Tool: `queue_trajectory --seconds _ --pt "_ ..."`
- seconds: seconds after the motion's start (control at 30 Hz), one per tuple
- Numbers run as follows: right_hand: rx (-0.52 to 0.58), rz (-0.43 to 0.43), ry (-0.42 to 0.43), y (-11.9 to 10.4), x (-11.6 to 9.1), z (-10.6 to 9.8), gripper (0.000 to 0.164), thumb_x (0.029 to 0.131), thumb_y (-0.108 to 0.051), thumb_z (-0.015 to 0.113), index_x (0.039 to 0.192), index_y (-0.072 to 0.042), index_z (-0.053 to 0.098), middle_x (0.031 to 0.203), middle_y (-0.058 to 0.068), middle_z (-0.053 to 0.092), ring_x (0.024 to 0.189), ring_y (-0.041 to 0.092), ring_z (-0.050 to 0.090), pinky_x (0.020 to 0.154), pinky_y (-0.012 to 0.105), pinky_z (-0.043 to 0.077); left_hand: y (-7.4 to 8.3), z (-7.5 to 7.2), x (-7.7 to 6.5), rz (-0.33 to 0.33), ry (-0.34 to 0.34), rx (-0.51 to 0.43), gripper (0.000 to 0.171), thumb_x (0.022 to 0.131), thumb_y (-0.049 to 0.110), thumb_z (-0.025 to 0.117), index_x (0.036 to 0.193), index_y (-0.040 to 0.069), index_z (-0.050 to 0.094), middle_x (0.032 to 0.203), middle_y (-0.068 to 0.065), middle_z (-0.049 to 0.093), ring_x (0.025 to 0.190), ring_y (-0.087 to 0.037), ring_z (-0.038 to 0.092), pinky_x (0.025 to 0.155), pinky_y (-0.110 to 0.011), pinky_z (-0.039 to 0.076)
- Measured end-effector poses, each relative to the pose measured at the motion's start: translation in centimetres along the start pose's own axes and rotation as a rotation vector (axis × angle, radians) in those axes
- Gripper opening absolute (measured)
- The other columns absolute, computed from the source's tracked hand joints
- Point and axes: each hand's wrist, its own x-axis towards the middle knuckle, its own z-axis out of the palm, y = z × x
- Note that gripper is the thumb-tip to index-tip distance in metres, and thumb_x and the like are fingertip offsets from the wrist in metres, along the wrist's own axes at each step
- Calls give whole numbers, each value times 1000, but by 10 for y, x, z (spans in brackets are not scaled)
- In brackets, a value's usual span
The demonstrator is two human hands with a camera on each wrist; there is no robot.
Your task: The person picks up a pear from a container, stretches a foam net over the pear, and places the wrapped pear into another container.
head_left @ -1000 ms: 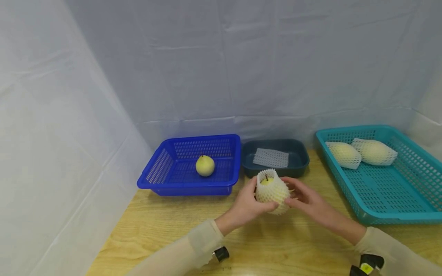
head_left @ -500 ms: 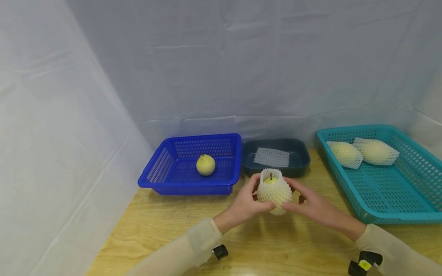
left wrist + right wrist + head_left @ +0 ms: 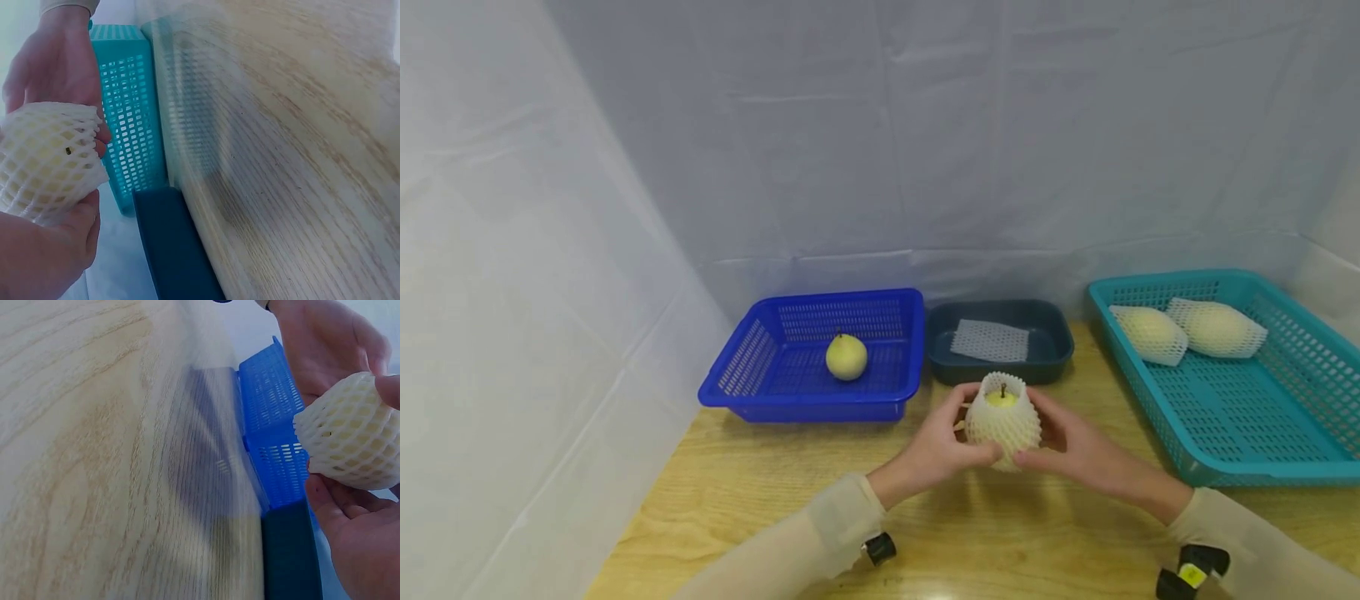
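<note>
A pear [image 3: 1002, 399] stands stem up inside a white foam net sleeve [image 3: 1004, 429], held above the table between both hands. My left hand [image 3: 942, 442] grips it from the left, thumb in front and fingers around the far side. From the right, my right hand [image 3: 1078, 446] holds it the same way, its thumb near the left thumb. In the left wrist view the foam net sleeve [image 3: 47, 162] covers most of the fruit. The right wrist view shows the sleeve's [image 3: 356, 434] diamond mesh stretched over the pear. Some far-side fingers are hidden behind the sleeve in the head view.
A blue basket [image 3: 820, 412] holds one bare pear [image 3: 846, 357]. Beside it, a dark teal tray [image 3: 1052, 367] holds a flat foam net sleeve [image 3: 990, 341]. At right, a turquoise basket [image 3: 1262, 471] contains two sleeved pears [image 3: 1217, 329]. A white sheet [image 3: 865, 142] hangs behind the wooden table [image 3: 760, 475].
Both hands have shifted the sleeved pear slightly to the right and turned it more upright. The right fingers have closed in around its side. The baskets and tray stay in place.
</note>
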Motion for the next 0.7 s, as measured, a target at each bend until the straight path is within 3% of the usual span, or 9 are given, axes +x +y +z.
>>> queue_trajectory --seconds 0.27,0.5,0.7 --pt "-6 -26 22 1 -2 0 81 93 -10 71 158 -2 23 154 27 37 124 0 54 98 22 49 -2 2 0 5 -24 19 76 84 12 76 151 15 38 140 -3 51 114 -9 56 92 -23 51" --pt "-17 -50 61 1 -3 4 77 93 -11 72 156 -5 28 154 24 38 124 -3 53 99 21 49 1 3 0 30 -33 29 82 85 21 81 153 22 35 139 0 53 117 -10 58 96 -26 51" --pt "-25 -76 88 5 -3 7 78 93 -8 71 156 0 25 154 27 35 124 -7 51 98 17 48 10 12 -2 -43 116 205 91 76 46 87 150 26 39 132 7 57 110 -8 60 91 -27 52"
